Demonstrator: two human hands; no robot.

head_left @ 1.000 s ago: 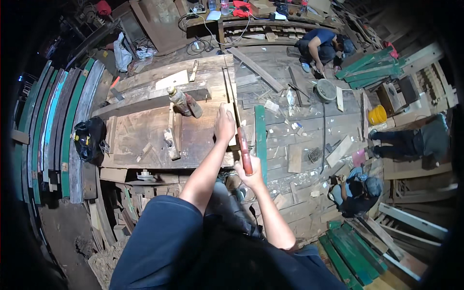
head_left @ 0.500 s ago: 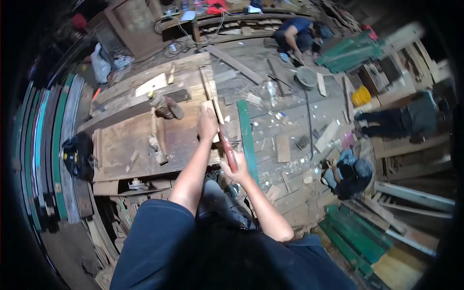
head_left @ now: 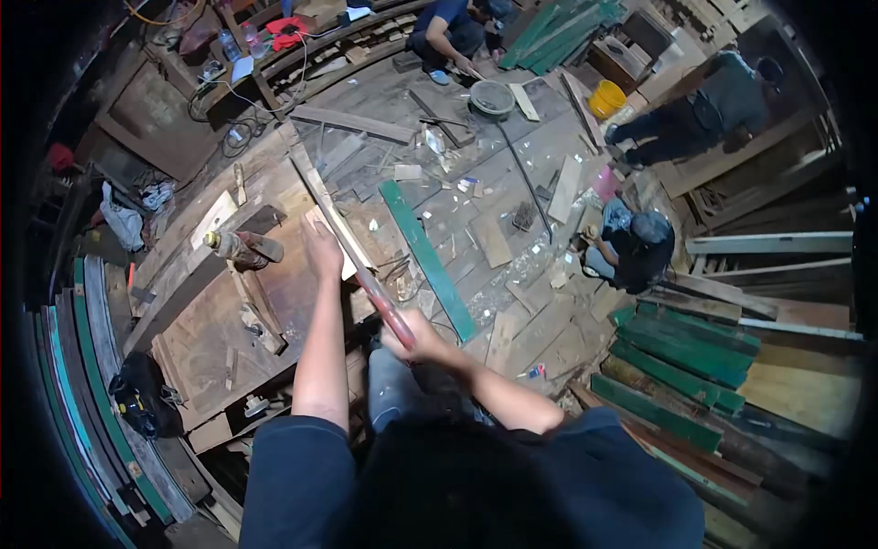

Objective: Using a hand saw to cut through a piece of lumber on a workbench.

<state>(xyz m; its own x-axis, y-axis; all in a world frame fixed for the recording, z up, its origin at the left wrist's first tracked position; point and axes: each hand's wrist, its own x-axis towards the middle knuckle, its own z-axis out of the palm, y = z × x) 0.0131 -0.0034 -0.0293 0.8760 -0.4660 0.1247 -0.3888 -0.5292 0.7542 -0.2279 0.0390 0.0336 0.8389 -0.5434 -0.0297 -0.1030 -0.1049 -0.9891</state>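
Left arm stretched forward, left hand (head_left: pixel 322 249) palm down, fingers flat and pressing. Right arm bent at elbow, right hand (head_left: pixel 413 336) fisted in a closed grip, nearer body.

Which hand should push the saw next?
Probably the right hand: it already grips the saw's red handle. The left hand presses down on the pale wood strip on the workbench.
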